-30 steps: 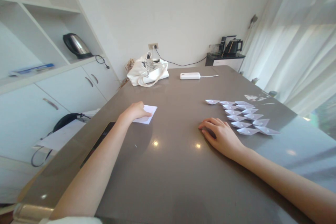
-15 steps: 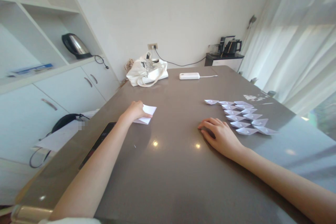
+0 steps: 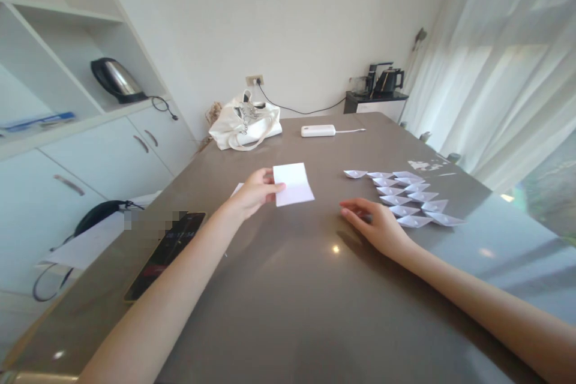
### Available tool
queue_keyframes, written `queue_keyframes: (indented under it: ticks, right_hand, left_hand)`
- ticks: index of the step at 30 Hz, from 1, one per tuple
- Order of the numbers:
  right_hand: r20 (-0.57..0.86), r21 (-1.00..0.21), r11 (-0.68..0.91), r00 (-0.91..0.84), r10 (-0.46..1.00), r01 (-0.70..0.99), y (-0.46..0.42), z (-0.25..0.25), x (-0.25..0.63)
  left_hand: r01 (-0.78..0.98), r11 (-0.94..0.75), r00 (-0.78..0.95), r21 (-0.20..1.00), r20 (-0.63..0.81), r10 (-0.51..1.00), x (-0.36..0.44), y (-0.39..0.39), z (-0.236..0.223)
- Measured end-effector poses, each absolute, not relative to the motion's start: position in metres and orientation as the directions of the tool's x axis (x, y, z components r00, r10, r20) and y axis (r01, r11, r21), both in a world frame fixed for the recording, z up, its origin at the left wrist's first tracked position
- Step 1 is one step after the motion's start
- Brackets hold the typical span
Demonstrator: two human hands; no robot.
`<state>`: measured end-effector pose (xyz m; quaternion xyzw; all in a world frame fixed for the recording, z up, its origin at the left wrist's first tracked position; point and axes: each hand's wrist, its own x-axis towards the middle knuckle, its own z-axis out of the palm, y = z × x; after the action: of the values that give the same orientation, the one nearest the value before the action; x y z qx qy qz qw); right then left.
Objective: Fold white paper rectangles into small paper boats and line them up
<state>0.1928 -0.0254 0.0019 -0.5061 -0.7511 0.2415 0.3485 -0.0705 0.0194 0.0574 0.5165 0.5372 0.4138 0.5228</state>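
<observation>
My left hand pinches a square sheet of white paper by its left edge, thumb on top, and holds it above the table. Behind that hand, a corner of more white paper shows on the tabletop; the rest is hidden. My right hand is just above the table at the right, fingers curved and apart from the thumb, with nothing in it. Just beyond it stand several folded white paper boats in slanting rows, the nearest ones close to its knuckles.
A phone lies by my left forearm on the grey table. Toward the far end are a white bag and a white power bank with a short cable. Paper scraps lie near the right edge.
My left hand has lifted a sheet from the paper at the left and carried it rightward. My right hand has risen slightly off the table. The view has turned a little right.
</observation>
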Motion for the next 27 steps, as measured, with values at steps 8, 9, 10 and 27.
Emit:
queue_keyframes:
  ticks: [8,9,10,27]
  right_hand:
    - [-0.037,-0.93,0.062,-0.259,0.965,0.362,-0.019,0.002,0.202]
    - [-0.035,-0.929,0.062,-0.255,0.966,0.364,-0.02,0.003,0.202]
    - [-0.026,-0.926,0.07,-0.248,0.969,0.37,-0.02,0.003,0.201]
    - [0.315,-0.566,0.493,-0.379,0.87,0.661,-0.03,0.007,0.202]
  left_hand:
    - [0.123,0.081,0.307,0.989,-0.116,0.945,-0.017,-0.007,0.018]
    - [0.16,0.036,0.31,0.986,-0.085,0.947,-0.016,-0.006,0.015]
    - [0.191,-0.007,0.315,0.982,-0.055,0.948,-0.016,-0.005,0.013]
    - [0.473,-0.54,0.602,0.696,0.193,0.775,-0.021,-0.005,0.013]
